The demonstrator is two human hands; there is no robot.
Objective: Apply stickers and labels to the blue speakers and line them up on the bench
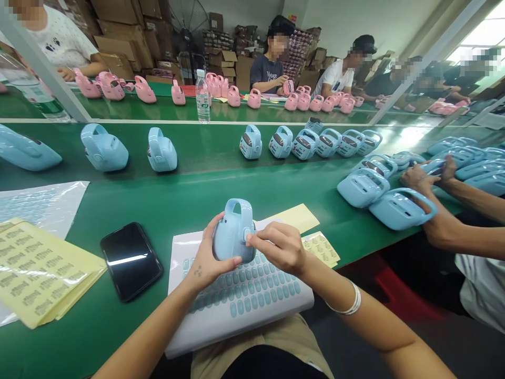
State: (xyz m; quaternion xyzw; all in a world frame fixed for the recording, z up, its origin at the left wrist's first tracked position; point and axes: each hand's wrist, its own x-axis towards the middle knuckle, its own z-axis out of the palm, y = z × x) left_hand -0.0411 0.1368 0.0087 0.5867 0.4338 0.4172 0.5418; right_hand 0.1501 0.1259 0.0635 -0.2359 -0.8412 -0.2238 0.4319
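My left hand (209, 258) is wrapped around a small light-blue plastic device with a loop handle (233, 239), holding it upright above a sticker sheet. The fingers of my right hand (282, 247) are pinched together. Their tips touch the oval end of the handle on the device's right side; whatever is between them, if anything, is too small to make out. Below the hands lies the white sheet of blue oval stickers (252, 302), its front edge reaching over my lap. A yellow label sheet (321, 247) lies by my right wrist.
A black phone (132, 261) and yellow label sheets (43, 273) lie to the left. Blue devices (305, 144) stand along the green table (205, 173). At right, a co-worker's hands (424, 176) handle more blue devices. Pink devices (233, 96) and a water bottle (202, 97) stand beyond.
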